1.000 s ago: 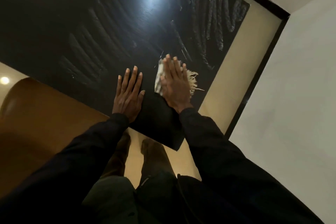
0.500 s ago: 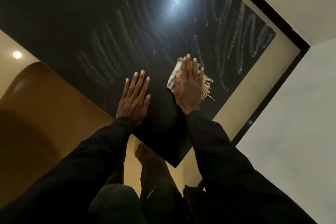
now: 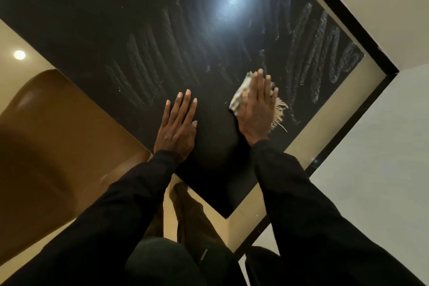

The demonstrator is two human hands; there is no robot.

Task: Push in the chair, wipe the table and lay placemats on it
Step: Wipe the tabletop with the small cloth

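shiny cream floor (image 3: 14, 35), left edge of the frame | small round bright light spot (image 3: 19, 54) on that floor, left side | long black strip (image 3: 355, 26), upper right, bends at a corner | plain pale white surface (image 3: 383, 158), right side, past the strip

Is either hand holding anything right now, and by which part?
Nothing is gripped. The right hand presses flat on the middle of the cloth; the left hand lies flat on the table.
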